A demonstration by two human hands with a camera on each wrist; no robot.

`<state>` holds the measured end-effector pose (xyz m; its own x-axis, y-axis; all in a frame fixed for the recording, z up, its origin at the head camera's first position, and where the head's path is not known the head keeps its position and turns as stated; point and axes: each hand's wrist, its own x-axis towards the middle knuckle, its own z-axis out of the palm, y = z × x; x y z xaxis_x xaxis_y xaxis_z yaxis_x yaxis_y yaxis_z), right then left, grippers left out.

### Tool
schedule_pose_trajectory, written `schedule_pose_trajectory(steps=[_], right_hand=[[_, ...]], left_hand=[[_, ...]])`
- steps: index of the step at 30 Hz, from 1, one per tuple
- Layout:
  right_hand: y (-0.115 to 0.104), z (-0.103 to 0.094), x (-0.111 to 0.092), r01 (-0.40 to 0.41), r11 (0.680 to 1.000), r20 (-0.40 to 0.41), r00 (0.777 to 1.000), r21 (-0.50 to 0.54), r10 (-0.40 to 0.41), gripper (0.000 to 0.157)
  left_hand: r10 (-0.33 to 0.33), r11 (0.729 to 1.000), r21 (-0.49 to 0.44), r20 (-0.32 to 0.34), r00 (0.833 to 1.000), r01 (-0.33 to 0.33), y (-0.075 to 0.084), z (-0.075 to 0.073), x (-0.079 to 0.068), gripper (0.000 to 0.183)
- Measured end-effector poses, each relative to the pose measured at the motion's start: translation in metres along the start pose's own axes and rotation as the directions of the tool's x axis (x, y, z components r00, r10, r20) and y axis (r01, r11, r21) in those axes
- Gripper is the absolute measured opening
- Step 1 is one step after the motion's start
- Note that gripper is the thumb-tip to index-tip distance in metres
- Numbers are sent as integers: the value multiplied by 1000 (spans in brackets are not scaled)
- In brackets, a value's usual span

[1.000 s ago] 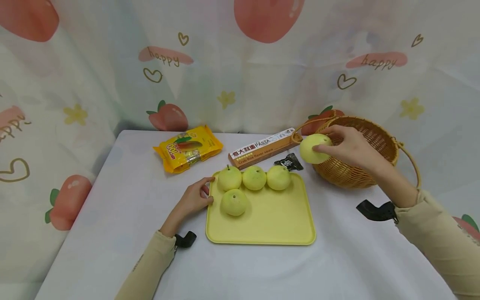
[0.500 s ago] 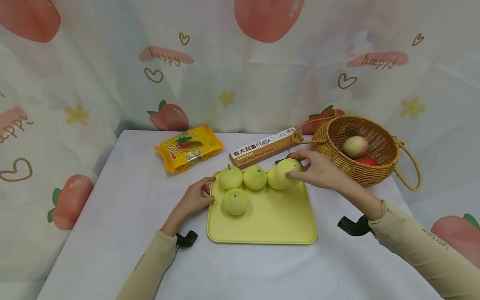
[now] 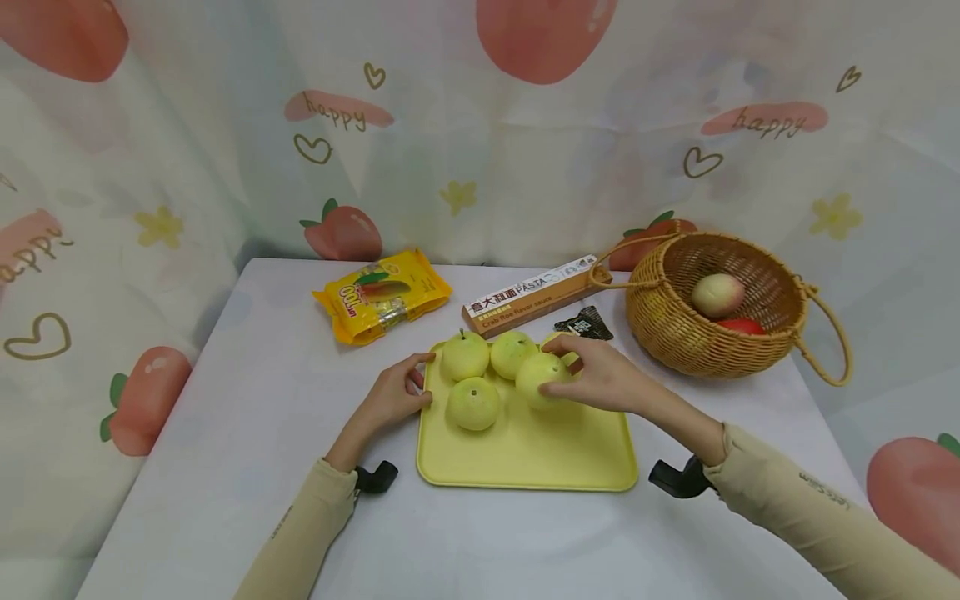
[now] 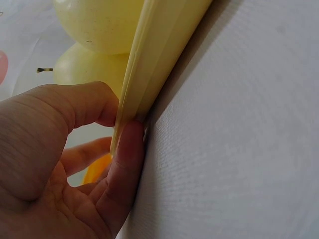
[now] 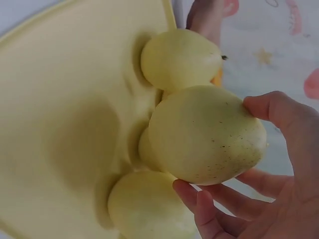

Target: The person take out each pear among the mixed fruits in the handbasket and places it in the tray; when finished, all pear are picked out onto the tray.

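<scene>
My right hand (image 3: pixel 606 377) holds a pale yellow-green pear (image 3: pixel 538 383) between thumb and fingers. In the right wrist view, this held pear (image 5: pixel 207 134) is raised off the tray, its shadow falling on the surface. Several similar pears are on the yellow tray (image 3: pixel 525 462): one at the back left (image 3: pixel 465 357), a middle one (image 3: pixel 512 350), a front one (image 3: pixel 474 404), and another mostly hidden behind my right hand. At the tray's left edge, my left hand (image 3: pixel 390 393) grips the rim. The left wrist view shows thumb and fingers on this rim (image 4: pixel 149 59).
A wicker basket (image 3: pixel 705 358) at the back right contains a pale pinkish fruit (image 3: pixel 717 295) and something red (image 3: pixel 742 326). Behind the tray lie a yellow snack bag (image 3: pixel 382 296), a pasta box (image 3: pixel 536 296) and a small black packet (image 3: pixel 585 323).
My right hand has carried the pear from in front of the basket leftward and down to above the tray, uncovering the basket's contents. The left hand stays at the rim.
</scene>
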<state>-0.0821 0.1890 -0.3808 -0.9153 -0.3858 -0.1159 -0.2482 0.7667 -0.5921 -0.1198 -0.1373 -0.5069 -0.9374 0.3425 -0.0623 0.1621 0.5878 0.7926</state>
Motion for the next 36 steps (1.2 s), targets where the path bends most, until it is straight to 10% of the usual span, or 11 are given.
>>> schedule_pose_trajectory(steps=[18,36], right_hand=[[7,40,-1,173,980,11,985,-97,-173,54],[9,32,-1,160,963,-8,986,-217,-165,52]], left_hand=[[-7,1000,-4,4,1000,7,-1,1,1,64],[-4,1000,1,3,1000,4,1,1,0,65]])
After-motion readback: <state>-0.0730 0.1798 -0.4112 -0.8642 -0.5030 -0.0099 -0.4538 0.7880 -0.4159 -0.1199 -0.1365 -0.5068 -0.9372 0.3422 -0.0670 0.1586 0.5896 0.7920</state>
